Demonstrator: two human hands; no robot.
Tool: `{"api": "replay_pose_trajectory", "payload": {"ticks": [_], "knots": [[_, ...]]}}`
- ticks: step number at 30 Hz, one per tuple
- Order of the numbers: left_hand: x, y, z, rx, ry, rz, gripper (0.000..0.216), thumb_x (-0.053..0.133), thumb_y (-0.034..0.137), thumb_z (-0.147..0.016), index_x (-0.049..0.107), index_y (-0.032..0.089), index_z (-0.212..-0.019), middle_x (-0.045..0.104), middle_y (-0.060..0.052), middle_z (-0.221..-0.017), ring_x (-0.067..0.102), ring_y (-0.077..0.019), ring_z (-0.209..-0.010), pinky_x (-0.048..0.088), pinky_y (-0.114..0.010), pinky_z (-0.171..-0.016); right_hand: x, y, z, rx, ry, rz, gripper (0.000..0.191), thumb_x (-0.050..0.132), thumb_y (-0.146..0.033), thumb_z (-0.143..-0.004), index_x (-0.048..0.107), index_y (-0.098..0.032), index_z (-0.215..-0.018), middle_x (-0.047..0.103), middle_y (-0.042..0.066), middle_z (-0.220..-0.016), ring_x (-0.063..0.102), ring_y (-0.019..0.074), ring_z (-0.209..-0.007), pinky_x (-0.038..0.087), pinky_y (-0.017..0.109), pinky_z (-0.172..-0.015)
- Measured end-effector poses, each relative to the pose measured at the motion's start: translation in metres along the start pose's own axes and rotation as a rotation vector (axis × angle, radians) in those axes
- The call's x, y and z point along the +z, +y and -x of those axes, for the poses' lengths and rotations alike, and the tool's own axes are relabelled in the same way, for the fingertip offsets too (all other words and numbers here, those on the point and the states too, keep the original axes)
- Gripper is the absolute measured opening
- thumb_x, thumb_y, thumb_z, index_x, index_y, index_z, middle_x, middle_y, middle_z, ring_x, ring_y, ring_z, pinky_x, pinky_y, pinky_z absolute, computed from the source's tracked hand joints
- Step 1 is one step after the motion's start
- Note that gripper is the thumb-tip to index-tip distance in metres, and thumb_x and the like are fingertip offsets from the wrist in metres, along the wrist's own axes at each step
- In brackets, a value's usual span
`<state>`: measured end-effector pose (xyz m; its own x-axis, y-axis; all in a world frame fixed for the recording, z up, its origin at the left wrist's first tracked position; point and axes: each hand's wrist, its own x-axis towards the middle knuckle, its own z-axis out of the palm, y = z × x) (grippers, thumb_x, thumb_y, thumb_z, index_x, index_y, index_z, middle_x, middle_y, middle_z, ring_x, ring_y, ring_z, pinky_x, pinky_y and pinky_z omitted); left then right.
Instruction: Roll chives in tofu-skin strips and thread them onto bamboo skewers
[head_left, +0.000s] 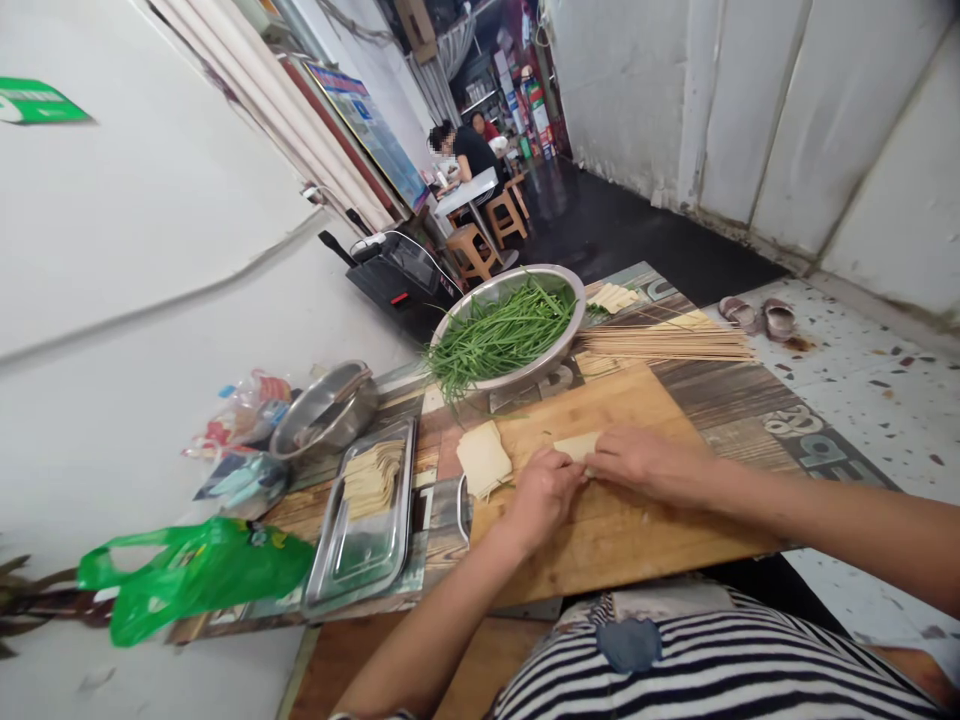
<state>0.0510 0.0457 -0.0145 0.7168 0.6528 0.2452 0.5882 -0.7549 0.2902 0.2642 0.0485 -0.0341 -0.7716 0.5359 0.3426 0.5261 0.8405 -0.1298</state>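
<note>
Wooden cutting board (637,540), one: lying flat on a patterned bench (750,440); landmark for all entries.

Pale sheet (574,446), one, thin, beancurd-like: on the board, toward its middle, between the two hands.

Left hand (546,495), bare: over the board, fingers curled, grip closed on the near edge of the pale sheet.

Right hand (649,465), bare: over the board, fingers bent down, grip closed on the right end of the same sheet.

Stack of square sheets (484,460), pale: on the board's left edge, just beside the left hand.

Metal loop handle (461,510), one: at the board's left edge, below the stack.

Shallow tray (364,565), one: left of the board, carrying overlapping folded sheets (373,478) toward its far end.

Green plastic bag (217,565), one: left of the board, beyond the tray.

Steel bowl (356,408), one: far left of the board, clear plastic bags (251,405) beside it.

Steel basin (525,380), one, large: just beyond the board's far edge, heaped with long green chives (510,330).

Bamboo skewers (675,343), a loose bundle: beyond the board's far right corner.

Pale rolls (615,297), several: beyond the skewers as seen from the board.

Slippers (780,320), one pair: on the floor, well right of the board.
</note>
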Motion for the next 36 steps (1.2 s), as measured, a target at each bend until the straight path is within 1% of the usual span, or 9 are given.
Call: {"api": "replay_pose_trajectory", "payload": {"ticks": [4,10,13,17,21,27,31,34,36], "knots": [[0.002,0.001,0.002,-0.042,-0.003,0.018,0.030,0.047,0.029,-0.097,0.069,0.018,-0.080,0.061,-0.005,-0.074,0.053,-0.0164,-0.073,0.041,-0.028,-0.068,-0.009,-0.007,0.001,-0.094,-0.027,0.136,0.026,0.040,-0.018,-0.098,0.064,-0.012,-0.091,0.059,0.008,-0.083,0.046,0.0182,-0.077,0.032,0.034,-0.070],[0.015,0.005,0.015,-0.013,0.097,-0.181,0.022,0.047,0.028,-0.098,0.063,0.016,-0.106,0.065,-0.007,-0.085,0.056,-0.0186,-0.080,0.042,-0.030,-0.073,-0.005,-0.001,-0.007,0.037,-0.077,-0.045,0.032,0.040,-0.026,-0.100,0.066,-0.016,-0.085,0.059,0.005,-0.083,0.045,0.0171,-0.078,0.029,0.034,-0.075],[0.015,0.006,0.014,0.015,0.096,-0.274,0.021,0.046,0.027,-0.099,0.064,0.017,-0.102,0.065,-0.006,-0.082,0.055,-0.0183,-0.079,0.040,-0.031,-0.072,-0.005,0.003,-0.010,0.098,-0.068,-0.123,0.038,0.041,-0.031,-0.099,0.067,-0.018,-0.074,0.058,0.004,-0.077,0.043,0.0167,-0.076,0.027,0.034,-0.074],[0.005,0.012,0.006,-0.019,0.049,-0.295,0.019,0.048,0.026,-0.098,0.065,0.018,-0.092,0.063,-0.004,-0.079,0.054,-0.0175,-0.078,0.035,-0.033,-0.073,-0.007,0.005,-0.009,0.195,-0.023,-0.190,0.038,0.044,-0.035,-0.097,0.069,-0.019,-0.073,0.060,0.006,-0.081,0.044,0.0176,-0.079,0.026,0.032,-0.070],[-0.005,0.018,-0.001,-0.104,0.022,-0.220,0.020,0.052,0.025,-0.096,0.066,0.019,-0.083,0.064,-0.004,-0.080,0.052,-0.0189,-0.084,0.030,-0.034,-0.072,-0.004,0.006,-0.005,0.096,0.026,-0.175,0.038,0.038,-0.032,-0.100,0.069,-0.019,-0.081,0.060,0.005,-0.077,0.045,0.0171,-0.076,0.030,0.033,-0.074],[-0.007,0.016,-0.006,-0.197,-0.030,-0.069,0.019,0.056,0.024,-0.093,0.069,0.020,-0.080,0.065,-0.003,-0.080,0.053,-0.0179,-0.081,0.031,-0.034,-0.072,-0.010,0.003,-0.002,-0.098,0.021,0.091,0.027,0.040,-0.020,-0.098,0.067,-0.015,-0.098,0.058,0.007,-0.082,0.043,0.0187,-0.081,0.031,0.038,-0.083],[0.001,0.013,0.002,-0.177,0.028,-0.082,0.017,0.055,0.028,-0.094,0.070,0.022,-0.095,0.067,-0.004,-0.084,0.054,-0.0191,-0.082,0.034,-0.034,-0.074,-0.014,0.004,-0.008,-0.048,-0.053,-0.007,0.029,0.040,-0.023,-0.098,0.067,-0.017,-0.090,0.059,0.006,-0.081,0.043,0.0181,-0.079,0.028,0.037,-0.083],[0.008,0.011,0.013,-0.111,0.076,-0.178,0.023,0.049,0.028,-0.097,0.065,0.020,-0.111,0.067,-0.006,-0.091,0.055,-0.0200,-0.086,0.037,-0.034,-0.076,-0.014,0.010,-0.015,0.029,-0.089,-0.155,0.039,0.037,-0.028,-0.100,0.067,-0.017,-0.077,0.060,0.005,-0.077,0.043,0.0164,-0.074,0.026,0.035,-0.080],[0.011,0.009,0.017,-0.056,0.081,-0.223,0.025,0.045,0.025,-0.099,0.063,0.020,-0.114,0.067,-0.007,-0.094,0.055,-0.0192,-0.085,0.037,-0.033,-0.075,-0.013,0.015,-0.019,0.040,-0.098,-0.236,0.042,0.037,-0.030,-0.100,0.067,-0.017,-0.072,0.060,0.004,-0.074,0.043,0.0152,-0.071,0.024,0.035,-0.078]]}}
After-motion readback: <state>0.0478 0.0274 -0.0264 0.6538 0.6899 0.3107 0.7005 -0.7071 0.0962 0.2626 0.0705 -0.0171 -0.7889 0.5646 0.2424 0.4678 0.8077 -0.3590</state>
